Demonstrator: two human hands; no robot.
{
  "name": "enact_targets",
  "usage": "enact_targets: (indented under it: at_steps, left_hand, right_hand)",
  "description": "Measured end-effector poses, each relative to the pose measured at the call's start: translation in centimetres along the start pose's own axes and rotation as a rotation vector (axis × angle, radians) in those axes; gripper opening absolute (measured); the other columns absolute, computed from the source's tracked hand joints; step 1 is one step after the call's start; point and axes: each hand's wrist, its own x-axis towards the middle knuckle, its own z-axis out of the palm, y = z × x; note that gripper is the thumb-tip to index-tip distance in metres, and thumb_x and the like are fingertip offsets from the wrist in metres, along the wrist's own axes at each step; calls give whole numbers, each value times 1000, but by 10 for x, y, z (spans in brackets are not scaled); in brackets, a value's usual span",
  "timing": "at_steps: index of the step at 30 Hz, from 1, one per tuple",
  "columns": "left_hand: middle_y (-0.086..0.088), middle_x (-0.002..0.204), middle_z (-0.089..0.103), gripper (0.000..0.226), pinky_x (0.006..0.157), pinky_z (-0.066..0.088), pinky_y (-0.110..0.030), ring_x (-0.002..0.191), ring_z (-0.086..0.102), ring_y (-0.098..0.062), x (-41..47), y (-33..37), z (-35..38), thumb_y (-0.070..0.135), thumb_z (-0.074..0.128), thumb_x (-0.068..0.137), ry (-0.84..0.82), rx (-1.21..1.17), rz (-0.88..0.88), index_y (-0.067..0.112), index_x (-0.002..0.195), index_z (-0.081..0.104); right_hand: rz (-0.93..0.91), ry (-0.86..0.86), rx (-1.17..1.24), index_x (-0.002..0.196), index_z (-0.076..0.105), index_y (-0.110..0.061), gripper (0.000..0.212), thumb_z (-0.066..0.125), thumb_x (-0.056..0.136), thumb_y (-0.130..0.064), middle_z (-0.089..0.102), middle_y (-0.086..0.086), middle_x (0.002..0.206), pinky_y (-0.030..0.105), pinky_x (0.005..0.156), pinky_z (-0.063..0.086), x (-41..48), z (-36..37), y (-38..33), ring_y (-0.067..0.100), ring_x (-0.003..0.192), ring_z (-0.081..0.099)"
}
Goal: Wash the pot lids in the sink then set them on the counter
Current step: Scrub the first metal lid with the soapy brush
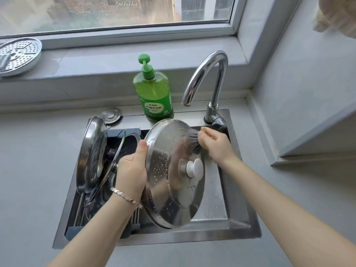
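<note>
Left hand (pixel 132 170) grips steel lid (pixel 173 176) by its rim, tilted over sink (pixel 221 226) so right hand (pixel 213 143), clutching brush (pixel 192 140), scrubs its top.

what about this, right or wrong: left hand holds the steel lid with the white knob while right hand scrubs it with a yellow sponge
Wrong: the head view shows the right hand scrubbing the steel lid with a dark-bristled brush, not a yellow sponge; the left hand does hold it.
</note>
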Motion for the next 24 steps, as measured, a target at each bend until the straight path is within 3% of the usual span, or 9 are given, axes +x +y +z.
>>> enact_targets:
  at_steps: [2,6,10,12,14,16,19,21,24]
  left_hand:
    - [-10,60,41,47,54,30,-31,62,39,-26,-4,-4,3,37,44,93,2,-6,-18,-3,73,56]
    - [-10,59,38,47,55,29,-32,60,35,-25,-1,-10,5,38,44,93,28,-1,-47,4,62,47]
    - [-9,56,35,50,57,28,-33,56,32,-24,-5,-8,11,36,45,94,38,30,30,5,55,44]
    - [-4,48,30,55,51,25,-28,49,29,-20,1,-6,13,36,44,95,106,54,31,10,48,33]
    - [-4,47,32,56,48,25,-28,49,32,-18,10,-7,11,40,43,95,192,52,-11,11,49,33]
    - [-6,51,41,56,51,33,-28,52,41,-21,17,-8,6,44,42,95,251,5,-82,8,52,41]
    - [-1,54,51,51,59,46,-29,53,51,-20,26,-7,-4,47,44,93,340,-106,-156,12,56,50]
    - [-2,61,51,48,66,47,-35,61,51,-21,30,-6,-6,49,44,93,335,-120,-148,15,58,48]
    - [-3,62,49,47,61,44,-28,62,50,-21,32,-1,-1,47,43,93,309,-90,-107,16,59,47]
  right_hand:
    - [13,-11,-59,56,56,-35,27,52,82,-40,50,-20,50,29,68,34,6,-3,-2,6,59,42]
    - [-108,-190,-80,100,66,-35,14,57,90,-30,58,-26,79,23,85,41,-7,8,-18,1,84,53]
    - [3,-32,-181,60,58,-41,27,52,86,-38,52,-22,52,30,74,36,1,2,-16,6,63,45]
    - [-45,-90,-201,84,63,-43,14,52,90,-36,57,-21,72,29,77,40,-15,14,-25,8,75,51]
    - [-135,-155,-254,128,53,-33,35,51,93,-36,58,-10,102,31,87,43,-43,30,-32,8,94,51]
    - [-173,-205,-295,138,43,-31,46,50,93,-38,52,-8,107,32,89,43,-68,39,-25,6,97,48]
    - [-10,-241,-306,135,48,-27,43,52,93,-34,55,-7,105,32,92,44,-78,30,5,14,100,55]
    - [177,-145,-173,125,57,-16,34,55,93,-26,63,2,112,29,94,41,-66,17,21,18,106,57]
    - [167,-65,-98,96,64,-18,11,55,93,-23,65,-5,83,30,85,42,-50,13,19,8,79,58]
